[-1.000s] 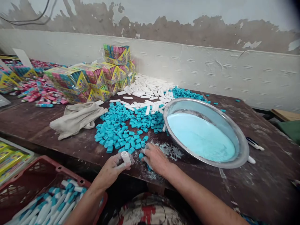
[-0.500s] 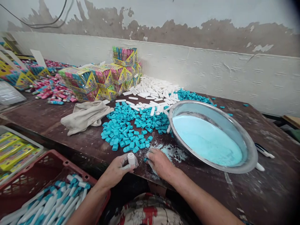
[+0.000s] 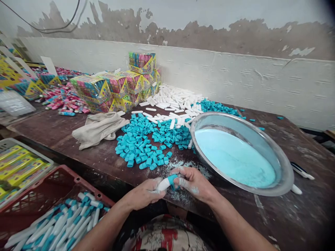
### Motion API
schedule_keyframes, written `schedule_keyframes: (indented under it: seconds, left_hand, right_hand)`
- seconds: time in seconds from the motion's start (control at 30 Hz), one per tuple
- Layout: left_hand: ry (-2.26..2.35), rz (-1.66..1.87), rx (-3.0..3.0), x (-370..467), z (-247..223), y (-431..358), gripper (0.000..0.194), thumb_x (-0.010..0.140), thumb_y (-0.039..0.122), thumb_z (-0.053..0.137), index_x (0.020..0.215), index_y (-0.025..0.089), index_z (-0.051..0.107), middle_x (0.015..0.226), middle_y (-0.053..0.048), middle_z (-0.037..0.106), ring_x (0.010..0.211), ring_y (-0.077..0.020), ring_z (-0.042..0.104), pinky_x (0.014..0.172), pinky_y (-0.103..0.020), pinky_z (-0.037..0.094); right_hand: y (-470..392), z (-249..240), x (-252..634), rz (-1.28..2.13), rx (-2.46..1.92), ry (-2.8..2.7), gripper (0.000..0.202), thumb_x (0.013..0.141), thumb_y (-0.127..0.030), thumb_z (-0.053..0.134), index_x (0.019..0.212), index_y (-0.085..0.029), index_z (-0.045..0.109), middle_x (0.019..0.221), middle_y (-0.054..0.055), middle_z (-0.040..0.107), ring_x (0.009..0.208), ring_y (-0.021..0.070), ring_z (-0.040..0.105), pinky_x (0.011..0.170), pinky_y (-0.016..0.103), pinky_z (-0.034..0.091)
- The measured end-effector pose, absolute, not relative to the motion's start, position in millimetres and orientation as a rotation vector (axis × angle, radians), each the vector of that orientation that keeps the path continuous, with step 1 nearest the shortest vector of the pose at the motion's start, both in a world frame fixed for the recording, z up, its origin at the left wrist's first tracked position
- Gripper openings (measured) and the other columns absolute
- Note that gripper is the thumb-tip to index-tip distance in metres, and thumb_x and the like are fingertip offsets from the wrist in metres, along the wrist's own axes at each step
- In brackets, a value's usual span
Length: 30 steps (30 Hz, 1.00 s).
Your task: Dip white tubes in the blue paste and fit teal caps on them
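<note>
One white, rounded plastic tube (image 3: pixel 163 184) slants up rightward at the frame's lower centre, its lower end pinched in my left hand (image 3: pixel 145 193). My right hand (image 3: pixel 199 184), nearer the upper end, pinches a short teal plastic sleeve (image 3: pixel 171 179) there, over the brown desk (image 3: pixel 52 134).

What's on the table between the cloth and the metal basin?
Head view: a spread of blue caps between cloth and metal basin, with white tubes along its far side.

Passage between blue caps (image 3: pixel 148 161) and crate (image 3: pixel 68 173); basin (image 3: pixel 251 130) blocks right side.
</note>
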<state>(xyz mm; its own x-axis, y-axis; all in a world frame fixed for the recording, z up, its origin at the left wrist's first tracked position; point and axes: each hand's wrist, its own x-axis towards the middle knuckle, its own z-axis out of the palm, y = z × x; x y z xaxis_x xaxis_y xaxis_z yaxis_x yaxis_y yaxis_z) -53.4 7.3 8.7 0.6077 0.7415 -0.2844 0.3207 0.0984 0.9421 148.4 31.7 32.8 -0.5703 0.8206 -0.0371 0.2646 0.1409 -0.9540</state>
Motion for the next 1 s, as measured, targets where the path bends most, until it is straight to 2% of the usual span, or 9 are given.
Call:
schedule_keyframes:
  seconds: [0.17, 0.33, 0.47, 0.63, 0.73, 0.8, 0.9, 1.0]
  left_hand:
    - [1.275, 0.298, 1.906, -35, 6, 12, 0.034, 0.072, 0.047, 0.055, 0.065, 0.014, 0.056, 0.059, 0.002, 0.050, 0.055, -0.0098, 0.041, 0.050, -0.021, 0.025]
    - [1.445, 0.132, 2.076, -19, 0, 19, 0.034, 0.073, 0.049, 0.052, 0.070, 0.017, 0.063, 0.062, -0.006, 0.061, 0.055, -0.0164, 0.052, 0.049, -0.024, 0.028]
    - [1.513, 0.107, 2.179, -16, 0, 22, 0.028, 0.073, 0.042, 0.052, 0.071, 0.017, 0.064, 0.064, -0.010, 0.063, 0.060, -0.0217, 0.058, 0.053, -0.027, 0.034]
    - [1.472, 0.133, 2.194, -13, 3, 28, 0.026, 0.072, 0.039, 0.053, 0.068, 0.016, 0.065, 0.063, -0.010, 0.063, 0.057, -0.0200, 0.057, 0.051, -0.026, 0.033]
    - [1.476, 0.170, 2.160, -11, 3, 31, 0.030, 0.074, 0.041, 0.051, 0.067, 0.015, 0.064, 0.060, -0.008, 0.061, 0.052, -0.0161, 0.051, 0.048, -0.024, 0.028]
    - [1.443, 0.199, 2.112, -11, 2, 34, 0.034, 0.075, 0.043, 0.049, 0.063, 0.014, 0.063, 0.053, -0.004, 0.056, 0.049, -0.0124, 0.046, 0.046, -0.023, 0.026]
    - [1.249, 0.219, 1.998, -13, 2, 36, 0.034, 0.072, 0.041, 0.053, 0.055, 0.013, 0.059, 0.046, 0.003, 0.043, 0.046, -0.0083, 0.037, 0.044, -0.020, 0.024]
    - [1.082, 0.169, 1.907, -18, 3, 36, 0.027, 0.065, 0.035, 0.060, 0.051, 0.014, 0.052, 0.045, 0.006, 0.037, 0.045, -0.0061, 0.032, 0.043, -0.018, 0.025]
  right_hand:
    - [34, 29, 155, 1.632, -1.103, -1.821, 0.024, 0.073, -0.039, 0.061, 0.074, -0.014, 0.059, 0.054, -0.004, 0.054, 0.046, 0.0068, 0.041, 0.046, 0.018, 0.032]
    - [34, 26, 154, 1.828, -1.166, -1.600, 0.019, 0.063, -0.030, 0.063, 0.063, -0.016, 0.051, 0.048, -0.005, 0.055, 0.038, 0.0059, 0.038, 0.039, 0.018, 0.029]
    - [33, 22, 150, 1.737, -1.251, -1.586, 0.007, 0.058, -0.013, 0.054, 0.059, -0.017, 0.048, 0.041, -0.007, 0.051, 0.036, 0.0056, 0.036, 0.039, 0.017, 0.026]
    - [35, 20, 148, 1.589, -1.226, -1.719, 0.011, 0.060, -0.006, 0.046, 0.061, -0.017, 0.047, 0.043, -0.007, 0.047, 0.042, 0.0074, 0.039, 0.044, 0.018, 0.030]
    - [36, 18, 149, 1.310, -1.258, -1.954, 0.012, 0.066, -0.006, 0.044, 0.064, -0.017, 0.047, 0.048, -0.005, 0.047, 0.047, 0.0091, 0.043, 0.048, 0.020, 0.035]
    - [35, 17, 152, 1.084, -1.258, -2.129, 0.011, 0.072, -0.009, 0.044, 0.071, -0.017, 0.051, 0.056, -0.002, 0.052, 0.054, 0.0113, 0.047, 0.053, 0.022, 0.038]
    - [29, 17, 159, 0.721, -1.129, -2.448, 0.017, 0.079, -0.014, 0.045, 0.093, -0.015, 0.055, 0.081, 0.007, 0.060, 0.075, 0.0185, 0.053, 0.068, 0.031, 0.043]
    - [19, 24, 166, 0.233, -0.925, -2.781, 0.032, 0.082, -0.009, 0.039, 0.112, -0.011, 0.049, 0.097, 0.016, 0.057, 0.088, 0.0241, 0.051, 0.077, 0.039, 0.041]
